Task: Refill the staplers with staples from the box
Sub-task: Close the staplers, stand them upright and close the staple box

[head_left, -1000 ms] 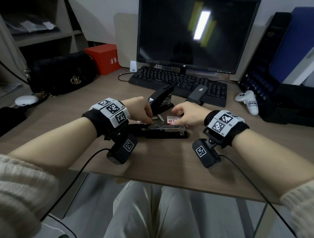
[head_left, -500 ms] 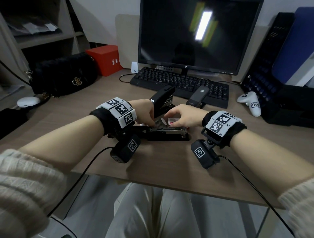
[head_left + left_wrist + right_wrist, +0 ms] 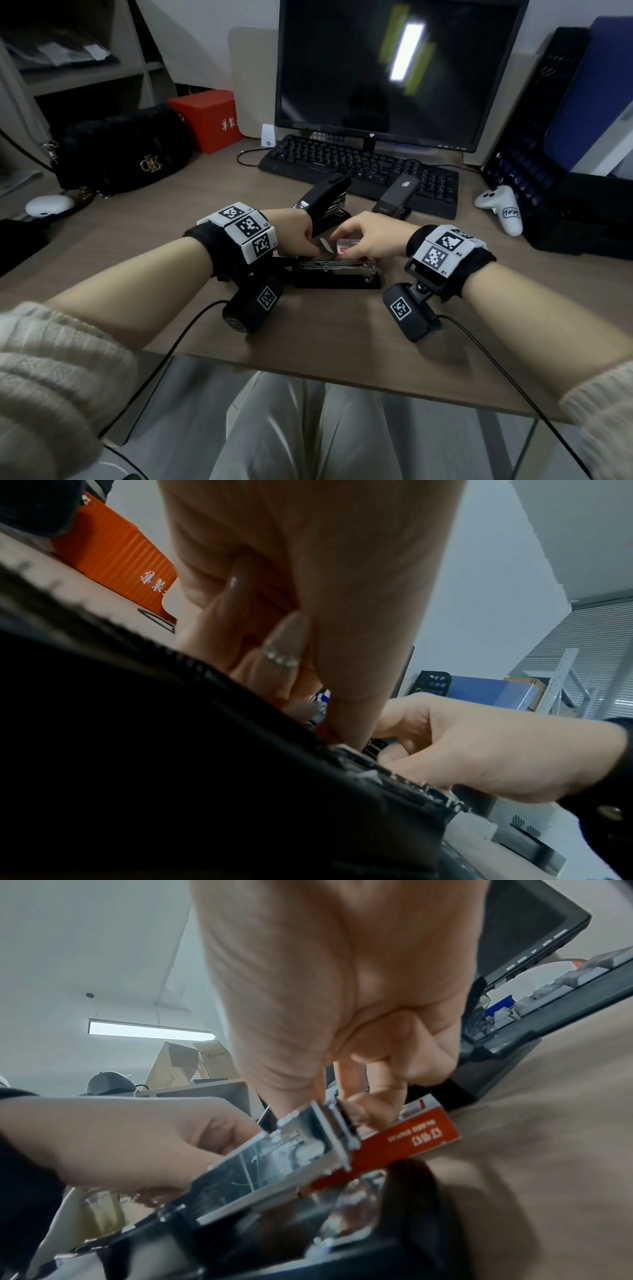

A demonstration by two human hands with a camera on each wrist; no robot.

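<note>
A black stapler (image 3: 337, 274) lies opened flat on the desk, its metal magazine (image 3: 274, 1156) facing up. Right behind it lies the red and white staple box (image 3: 344, 249) (image 3: 404, 1145) with a white flap open. My left hand (image 3: 296, 234) is curled at the stapler's rear end, and its thumb (image 3: 349, 710) presses down onto the black body. My right hand (image 3: 368, 236) hovers over the box, thumb and first two fingers (image 3: 373, 1099) pinched into its open top; the magazine's end hides what they hold. A second stapler (image 3: 323, 202) stands open behind, a third (image 3: 397, 197) by the keyboard.
A black keyboard (image 3: 359, 171) and a monitor (image 3: 394, 68) stand behind the staplers. A white controller (image 3: 503, 209) and black file trays (image 3: 565, 192) are at the right, a black handbag (image 3: 120, 150) and a red box (image 3: 209, 116) at the left.
My right hand has slid a little left over the staple box, closer to my left hand. The left hand and the open stapler have stayed put.
</note>
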